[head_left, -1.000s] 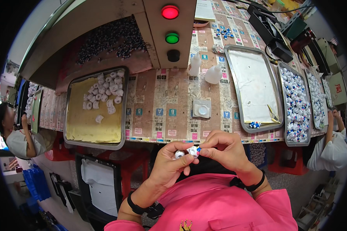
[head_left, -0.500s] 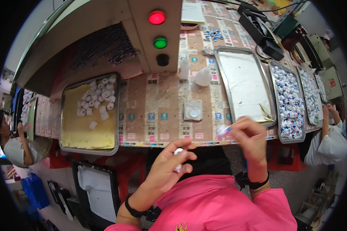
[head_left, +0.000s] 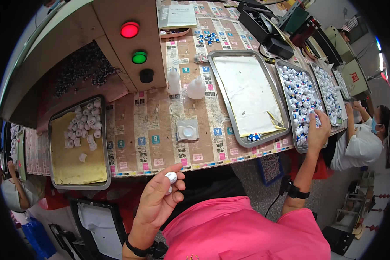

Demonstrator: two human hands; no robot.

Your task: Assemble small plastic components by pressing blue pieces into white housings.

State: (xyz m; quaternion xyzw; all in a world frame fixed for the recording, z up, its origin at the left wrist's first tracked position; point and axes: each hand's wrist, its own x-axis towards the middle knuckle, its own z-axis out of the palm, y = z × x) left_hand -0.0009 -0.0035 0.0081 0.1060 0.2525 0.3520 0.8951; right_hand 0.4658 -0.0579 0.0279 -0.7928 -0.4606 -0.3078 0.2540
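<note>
My left hand is closed around small white round pieces, in front of the table edge; two of them show between the thumb and fingers. My right hand reaches over the near end of a metal tray heaped with white round pieces with blue parts. Its thumb and fingertips come together around one white piece there, partly hidden by the fingers. Left of it lies a tray lined with white paper, with several small blue-and-white pieces in its near left corner.
At the left, a yellow-lined tray holds several white pieces. A machine housing with red and green lights stands behind it. Two squeeze bottles and a small square pad with a round disc stand mid-table. Another person works at the right.
My right hand has moved right, from the table's front edge to the filled tray. My head view has shifted rightward. Blue-and-white pieces now show in the paper-lined tray's corner. My left hand keeps its hold.
</note>
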